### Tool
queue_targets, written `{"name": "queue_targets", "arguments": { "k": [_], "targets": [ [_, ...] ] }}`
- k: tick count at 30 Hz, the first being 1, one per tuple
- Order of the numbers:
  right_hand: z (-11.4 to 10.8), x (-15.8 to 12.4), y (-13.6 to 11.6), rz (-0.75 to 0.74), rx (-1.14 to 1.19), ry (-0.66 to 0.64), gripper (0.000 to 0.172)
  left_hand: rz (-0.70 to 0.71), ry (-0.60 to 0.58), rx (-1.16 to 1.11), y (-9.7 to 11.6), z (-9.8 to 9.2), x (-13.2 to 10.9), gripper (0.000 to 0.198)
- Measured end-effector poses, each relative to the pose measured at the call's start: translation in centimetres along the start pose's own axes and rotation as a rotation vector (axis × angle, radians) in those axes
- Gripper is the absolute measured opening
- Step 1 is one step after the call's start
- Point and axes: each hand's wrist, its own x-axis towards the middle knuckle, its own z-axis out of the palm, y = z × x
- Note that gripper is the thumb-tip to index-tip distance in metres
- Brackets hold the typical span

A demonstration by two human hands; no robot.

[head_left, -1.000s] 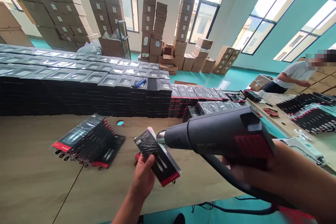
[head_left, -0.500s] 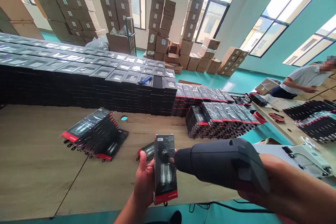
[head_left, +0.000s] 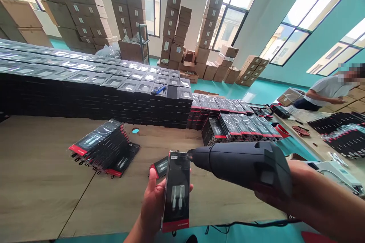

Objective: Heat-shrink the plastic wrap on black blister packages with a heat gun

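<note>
My left hand (head_left: 152, 201) grips a slim black cable box (head_left: 177, 182) with a red lower band and a window showing two white plugs. Its face is turned up toward me. My right hand (head_left: 299, 182) is wrapped round a dark heat gun (head_left: 242, 163), whose nozzle points left at the box's upper right edge. Whether nozzle and box touch I cannot tell. Just behind the held box, another cable box (head_left: 160, 167) lies on the table, partly covered. To the left leans a pile of similar film-wrapped boxes (head_left: 99, 146).
Long rows of stacked black boxes (head_left: 114, 98) line the table's (head_left: 37, 182) far side, with a blue cutter (head_left: 159, 90) on top. Red-and-black box stacks (head_left: 242, 125) stand at right. A power cord (head_left: 251, 223) hangs at the front edge. A person (head_left: 327, 91) stands far right.
The heat gun's nozzle has moved from over the middle of the box face to its top right edge. The held box has shifted slightly down and tilted.
</note>
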Motion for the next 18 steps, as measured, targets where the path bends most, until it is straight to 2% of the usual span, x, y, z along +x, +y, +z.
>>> {"name": "queue_targets", "arguments": {
  "k": [2, 5, 7, 10, 15, 17, 18],
  "targets": [
    [0.0, -0.2, 0.3, -0.025, 0.001, -0.036, 0.032, 0.015, -0.023, 0.045, 0.0, -0.2, 0.0, 0.091],
    [-0.1, -0.7, 1.0, 0.053, 0.02, -0.103, 0.032, 0.038, -0.074, 0.097, 0.1, -0.6, 0.0, 0.09],
    [0.0, -1.1, 1.6, 0.1, 0.047, -0.115, 0.029, 0.036, -0.097, 0.092, 0.1, -1.0, 0.1, 0.092],
    [0.3, -1.5, 2.1, 0.093, 0.077, -0.137, 0.026, 0.003, -0.127, 0.03, 0.1, -1.2, 0.3, 0.093],
    [0.0, -2.2, 2.1, 0.137, 0.141, -0.318, 0.02, 0.04, -0.097, -0.014, -0.2, -0.9, 0.7, 0.099],
    [-0.1, -2.6, 2.3, 0.136, 0.104, -0.325, 0.022, 0.03, -0.078, -0.012, -0.3, -0.7, 0.8, 0.099],
    [-0.1, -2.7, 2.3, 0.137, 0.083, -0.274, 0.025, 0.014, -0.073, -0.013, -0.4, -0.7, 0.8, 0.099]
  ]
}}
